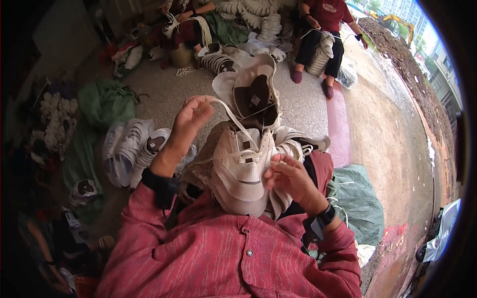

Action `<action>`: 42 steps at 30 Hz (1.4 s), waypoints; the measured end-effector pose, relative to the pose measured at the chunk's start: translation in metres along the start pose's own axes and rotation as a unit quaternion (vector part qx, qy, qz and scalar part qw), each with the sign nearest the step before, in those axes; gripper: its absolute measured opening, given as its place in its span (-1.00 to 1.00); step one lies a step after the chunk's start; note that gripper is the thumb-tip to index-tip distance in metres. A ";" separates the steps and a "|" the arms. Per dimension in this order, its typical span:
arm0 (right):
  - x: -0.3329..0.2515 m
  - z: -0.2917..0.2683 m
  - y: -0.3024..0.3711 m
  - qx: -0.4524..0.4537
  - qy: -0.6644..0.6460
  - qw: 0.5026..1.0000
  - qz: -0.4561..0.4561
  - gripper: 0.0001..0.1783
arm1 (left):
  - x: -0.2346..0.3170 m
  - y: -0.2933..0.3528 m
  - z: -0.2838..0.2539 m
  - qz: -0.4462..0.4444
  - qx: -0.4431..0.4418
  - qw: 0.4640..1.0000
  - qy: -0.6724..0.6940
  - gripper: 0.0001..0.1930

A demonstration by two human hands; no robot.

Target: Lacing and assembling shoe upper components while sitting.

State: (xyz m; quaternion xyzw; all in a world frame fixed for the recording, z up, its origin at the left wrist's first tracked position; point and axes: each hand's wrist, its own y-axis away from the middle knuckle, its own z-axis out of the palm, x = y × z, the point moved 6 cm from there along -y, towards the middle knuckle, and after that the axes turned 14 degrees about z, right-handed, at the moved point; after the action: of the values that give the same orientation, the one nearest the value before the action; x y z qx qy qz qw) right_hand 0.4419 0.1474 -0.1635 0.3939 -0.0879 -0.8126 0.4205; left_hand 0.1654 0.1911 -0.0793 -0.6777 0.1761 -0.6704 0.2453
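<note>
A cream-white sneaker rests on my lap, its toe toward me and its laces partly threaded. Raised to the left of its tongue, my left hand pinches a flat white shoelace that runs taut down to the upper eyelets. My right hand is closed beside the shoe's right side, fingertips together; what they hold, if anything, is too small to make out. Beyond the sneaker, more shoes with brown insoles lie nested in a row. Other pale shoes lie beneath and beside it.
Left of me are wrapped stacks of white shoes and a green sack. Another green sack lies to my right. Two people sit ahead, handling shoes and laces; shoe piles stand between them. A person's arm shows at lower left.
</note>
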 end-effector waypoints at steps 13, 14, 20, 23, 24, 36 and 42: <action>-0.068 0.060 -0.029 0.025 0.695 0.554 -0.457 -0.79 | 0.012 0.043 0.093 0.222 -0.368 0.852 -0.297 -0.79; -0.066 0.061 -0.035 0.027 0.695 0.566 -0.442 -0.79 | 0.008 0.043 0.094 0.213 -0.378 0.849 -0.302 -0.80; -0.053 0.072 -0.046 0.009 0.648 0.571 -0.503 -0.76 | -0.006 0.028 0.070 0.138 -0.472 0.832 -0.258 -0.82; -0.046 0.073 -0.044 0.043 0.631 0.606 -0.482 -0.84 | -0.009 0.025 0.064 0.085 -0.521 0.820 -0.221 -0.82; -0.043 0.077 -0.038 0.040 0.632 0.606 -0.482 -0.84 | -0.011 0.027 0.063 0.056 -0.547 0.813 -0.192 -0.83; -0.045 0.066 -0.033 0.025 0.661 0.624 -0.417 -0.83 | 0.028 0.043 -0.011 -0.226 -0.289 0.922 0.128 -0.71; -0.047 0.051 -0.040 0.016 0.554 0.779 -0.293 -0.85 | 0.031 0.077 -0.155 -0.175 -0.075 0.939 0.286 -0.72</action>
State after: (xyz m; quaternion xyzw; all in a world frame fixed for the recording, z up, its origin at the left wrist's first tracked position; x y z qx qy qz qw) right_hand 0.3971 0.1982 -0.1212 0.7896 0.2673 -0.5363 0.1320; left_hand 0.0197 0.0956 -0.1010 -0.4944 0.1676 -0.8528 0.0121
